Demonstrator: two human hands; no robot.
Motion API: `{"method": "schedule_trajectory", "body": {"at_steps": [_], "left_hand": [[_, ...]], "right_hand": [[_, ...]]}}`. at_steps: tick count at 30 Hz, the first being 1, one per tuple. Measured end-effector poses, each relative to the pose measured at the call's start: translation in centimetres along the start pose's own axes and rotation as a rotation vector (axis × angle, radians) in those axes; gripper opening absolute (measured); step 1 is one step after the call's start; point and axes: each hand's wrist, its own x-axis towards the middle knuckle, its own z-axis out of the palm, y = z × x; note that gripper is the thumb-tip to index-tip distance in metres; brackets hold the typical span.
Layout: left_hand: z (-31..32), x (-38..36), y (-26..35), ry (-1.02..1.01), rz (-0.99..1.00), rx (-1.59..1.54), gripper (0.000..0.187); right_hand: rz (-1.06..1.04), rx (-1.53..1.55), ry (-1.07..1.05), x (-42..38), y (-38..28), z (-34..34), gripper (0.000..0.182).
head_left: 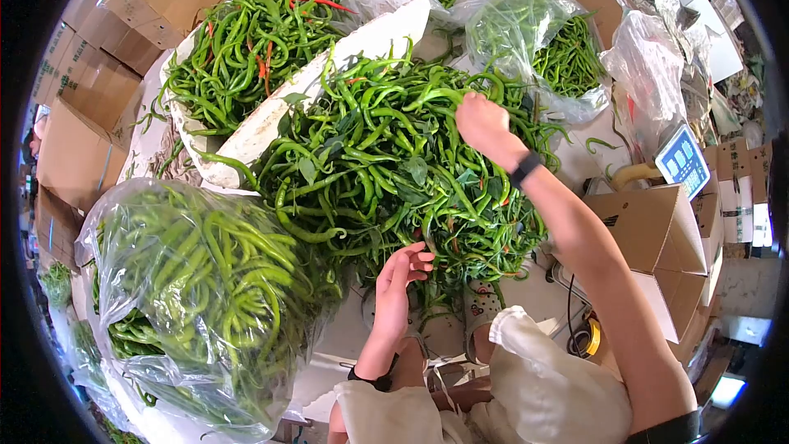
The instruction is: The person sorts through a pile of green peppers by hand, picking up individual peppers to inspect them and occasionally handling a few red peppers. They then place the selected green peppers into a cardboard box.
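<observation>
A large heap of long green chili peppers (362, 156), mixed with leaves and a few red ones, lies in front of me. My right hand (485, 125) is closed at the upper right of the heap, its fingers pinched on a green chili pepper (444, 94) that points left. Lower down, my left hand (398, 284) hovers at the heap's near edge, palm turned inward. Its fingers are apart and loosely bent, with nothing between them.
A white foam box (308, 74) of green and red chilies stands behind the heap. Clear plastic bags of green peppers lie at front left (193, 296) and back right (526, 29). Cardboard boxes (649, 234) and a blue sign (682, 162) are on the right.
</observation>
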Motion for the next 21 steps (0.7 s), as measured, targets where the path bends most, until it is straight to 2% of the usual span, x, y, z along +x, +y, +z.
{"method": "schedule_trajectory", "body": {"at_steps": [2, 4, 6, 8, 10, 12, 15, 16, 18, 21], "left_hand": [[0.0, 0.0, 0.1, 0.003, -0.001, 0.011, 0.041], [-0.1, 0.1, -0.1, -0.006, -0.011, 0.018, 0.04], [0.0, 0.2, -0.2, -0.049, 0.001, 0.009, 0.04], [0.3, 0.2, -0.2, -0.079, 0.012, 0.012, 0.04], [0.9, 0.2, -0.2, -0.09, 0.02, 0.027, 0.041], [1.3, 0.3, -0.1, -0.115, 0.035, 0.006, 0.045], [1.8, 0.2, 0.0, -0.103, 0.083, -0.002, 0.049], [1.8, 0.2, 0.2, -0.097, 0.096, -0.028, 0.048], [2.1, 0.1, 0.8, -0.084, 0.121, -0.083, 0.048], [1.9, 0.1, 0.6, -0.131, 0.095, -0.168, 0.043]], "right_hand": [[-0.144, -0.035, 0.087, -3.3, 0.8, -3.0, 0.017], [-0.175, 0.141, 0.111, -7.7, 0.7, -7.0, 0.017], [-0.215, 0.385, 0.038, -11.8, 1.6, -7.7, 0.02], [0.03, 0.845, -0.379, -15.3, 1.3, -9.2, 0.021], [0.208, 1.291, -0.641, -18.5, 0.5, -9.9, 0.022], [0.254, 1.605, -0.852, -21.0, 0.1, -9.1, 0.024], [0.199, 1.793, -1.014, -23.6, -0.8, -7.3, 0.025], [0.211, 1.916, -1.114, -24.4, -0.9, -6.5, 0.026], [0.278, 1.969, -1.22, -25.5, -1.1, -5.8, 0.026], [0.303, 1.973, -1.223, -26.3, -0.7, -4.2, 0.033]]}}
